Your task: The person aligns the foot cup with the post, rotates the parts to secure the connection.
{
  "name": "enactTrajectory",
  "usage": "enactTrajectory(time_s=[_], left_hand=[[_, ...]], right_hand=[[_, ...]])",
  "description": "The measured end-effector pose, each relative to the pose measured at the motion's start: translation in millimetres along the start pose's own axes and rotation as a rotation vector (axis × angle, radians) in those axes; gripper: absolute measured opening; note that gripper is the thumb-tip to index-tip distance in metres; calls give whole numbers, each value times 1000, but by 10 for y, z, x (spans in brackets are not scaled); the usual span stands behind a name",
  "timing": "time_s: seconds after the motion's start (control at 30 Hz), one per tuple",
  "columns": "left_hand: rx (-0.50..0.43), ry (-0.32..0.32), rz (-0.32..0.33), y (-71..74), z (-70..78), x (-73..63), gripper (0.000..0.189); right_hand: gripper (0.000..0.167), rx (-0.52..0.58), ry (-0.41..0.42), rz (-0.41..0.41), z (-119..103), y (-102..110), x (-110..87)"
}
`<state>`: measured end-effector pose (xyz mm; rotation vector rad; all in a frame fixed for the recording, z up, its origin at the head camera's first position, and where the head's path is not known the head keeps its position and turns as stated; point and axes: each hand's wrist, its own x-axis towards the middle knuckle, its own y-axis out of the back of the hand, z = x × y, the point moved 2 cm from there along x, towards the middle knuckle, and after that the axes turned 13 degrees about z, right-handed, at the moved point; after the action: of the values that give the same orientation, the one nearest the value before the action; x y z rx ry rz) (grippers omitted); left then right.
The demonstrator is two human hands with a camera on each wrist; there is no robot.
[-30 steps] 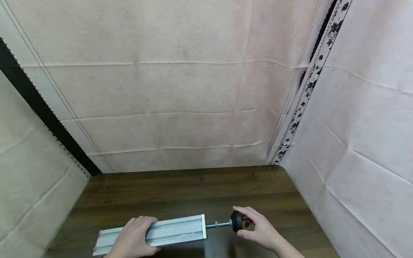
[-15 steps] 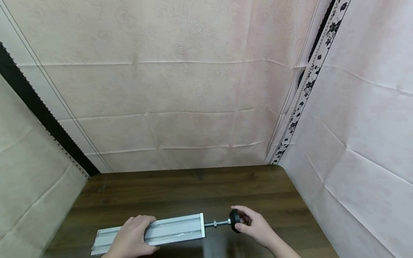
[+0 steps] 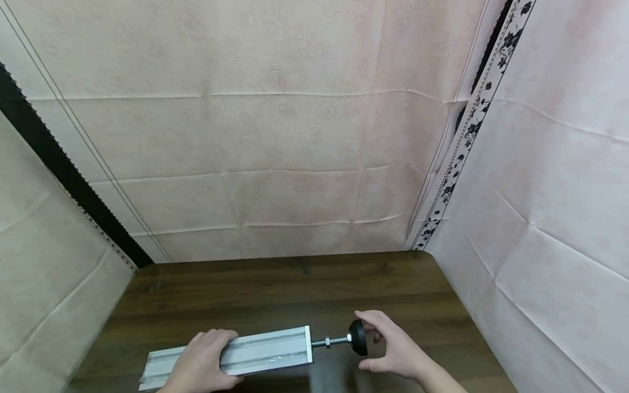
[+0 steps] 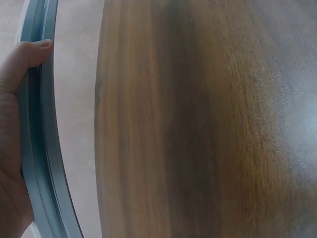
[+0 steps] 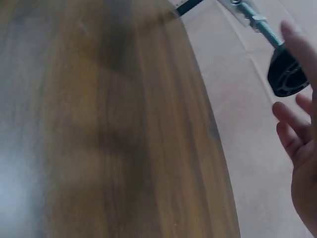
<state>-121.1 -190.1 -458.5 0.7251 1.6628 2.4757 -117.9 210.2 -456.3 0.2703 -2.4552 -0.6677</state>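
Note:
My left hand grips a silver grooved aluminium profile across its width, thumb on the near side and fingers over the far side. In the left wrist view the thumb lies along the grooved metal. From the profile's right end a threaded rod with a nut sticks out, ending in a black levelling foot. My right hand is spread at that foot, thumb dropped away below it. In the right wrist view the black foot shows its ribbed hollow underside between the parted fingers.
Below the profile is a dark brown wooden table with rounded far corners. Pale cloth hangs behind it, and more cloth closes in the right side with a black floral border.
My right thumb and fingers closed on the black foot half a second ago and have now spread off it. The profile and left hand shifted slightly left, then stayed nearly still.

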Motion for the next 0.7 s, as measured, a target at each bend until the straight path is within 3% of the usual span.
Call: enactTrajectory(time_s=[0.17,0.4,0.53,0.7], left_hand=[[-6,7,0,-11,12,-5,66],[-8,0,7,-16,19,-9,64],[-6,-7,15,-23,17,-3,64],[1,-16,26,-32,11,-3,65]], right_hand=[[81,-55,149,30,-27,-40,-40],[79,6,184,76,-7,-86,-25],[75,29,128,51,-20,-71,-17],[65,64,-34,-5,-31,-37,-15]])
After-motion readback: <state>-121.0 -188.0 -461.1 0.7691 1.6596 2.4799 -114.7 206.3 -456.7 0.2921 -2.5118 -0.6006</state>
